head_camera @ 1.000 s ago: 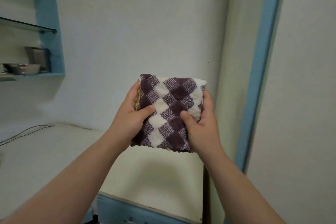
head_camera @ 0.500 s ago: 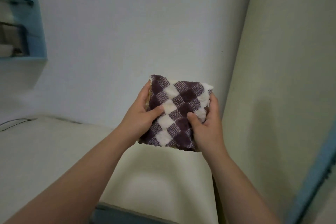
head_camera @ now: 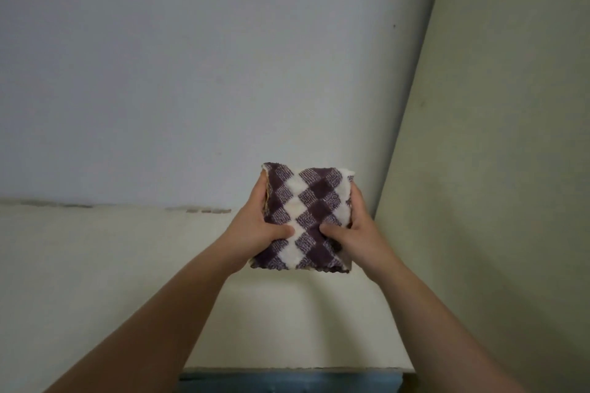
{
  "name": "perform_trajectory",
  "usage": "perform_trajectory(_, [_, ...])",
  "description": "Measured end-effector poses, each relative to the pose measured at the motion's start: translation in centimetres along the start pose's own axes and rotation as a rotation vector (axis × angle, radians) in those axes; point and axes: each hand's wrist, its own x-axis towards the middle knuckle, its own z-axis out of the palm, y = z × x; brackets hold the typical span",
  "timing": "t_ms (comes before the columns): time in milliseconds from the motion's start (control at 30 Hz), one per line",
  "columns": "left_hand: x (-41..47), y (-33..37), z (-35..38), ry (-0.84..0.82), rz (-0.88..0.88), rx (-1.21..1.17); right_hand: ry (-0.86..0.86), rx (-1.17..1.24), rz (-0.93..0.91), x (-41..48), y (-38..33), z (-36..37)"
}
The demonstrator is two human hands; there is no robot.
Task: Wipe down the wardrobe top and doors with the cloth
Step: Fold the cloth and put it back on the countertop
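A folded purple-and-white checked cloth is held up in front of me, above the cream wardrobe top. My left hand grips its left edge with the thumb pressed on the front. My right hand grips its right edge the same way. The cloth hangs in the air and does not touch the surface below. The wardrobe's blue front edge shows at the bottom of the view.
A pale bluish wall rises behind the wardrobe top. A cream side panel stands close on the right, meeting the wall in a corner just beyond the cloth. Dark marks run along the seam where top and wall meet.
The view has swung right and closer: the blue shelves on the left and the blue frame on the right are gone from view. Both hands keep hold of the cloth.
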Motion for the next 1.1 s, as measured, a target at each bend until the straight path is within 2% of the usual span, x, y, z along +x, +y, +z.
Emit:
perform_trajectory(233, [2.1,-7.7,-0.1,-0.062,-0.171,-0.063,0.035,-0.116,0.182,0.8,6.5,1.4])
perform_trajectory(533, [2.6,-15.8,2.3,-0.057,-0.357,0.04,-0.016,-0.27,0.402,0.4,13.6,2.4])
perform_trajectory(700, [2.9,-18.2,2.7,-0.048,-0.439,0.109,-0.034,-0.337,0.456,0.6,16.2,3.0])
perform_trajectory(900, [2.8,-19.4,3.4,-0.057,-0.468,0.312,-0.057,-0.522,0.48,0.4,18.0,3.6])
perform_trajectory(1100, [2.1,-19.9,4.2,-0.061,-0.429,0.674,-0.068,-0.824,0.488,-0.4,18.9,4.0])
